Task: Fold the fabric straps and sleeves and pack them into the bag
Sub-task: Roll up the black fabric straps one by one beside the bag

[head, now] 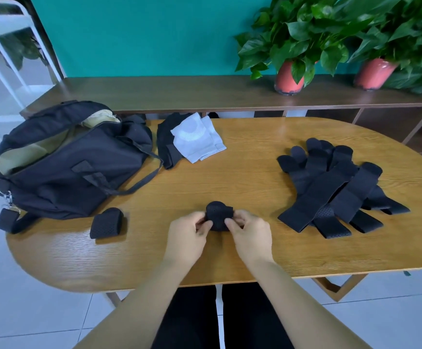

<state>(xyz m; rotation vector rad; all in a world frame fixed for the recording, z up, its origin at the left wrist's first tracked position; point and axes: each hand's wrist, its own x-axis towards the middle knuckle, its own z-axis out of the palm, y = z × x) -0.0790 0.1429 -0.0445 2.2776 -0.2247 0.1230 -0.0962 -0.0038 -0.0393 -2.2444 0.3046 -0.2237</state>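
A rolled black perforated strap (218, 214) sits just above the table's near middle. My left hand (188, 233) pinches its left side and my right hand (251, 234) pinches its right side. Another folded black strap (107, 222) lies on the table to the left. A pile of several unfolded black straps (335, 192) spreads out at the right. White sleeves (197, 138) lie on black sleeves (165, 144) at the back middle. The dark bag (66, 167) stands at the left with its top unzipped, showing a beige lining.
The wooden oval table (230, 172) holds everything. Behind it runs a low wooden shelf (204, 93) with two potted plants (305, 41) at the right. A white metal rack (6, 46) stands at the far left. The bag's shoulder strap (139, 182) loops across the table.
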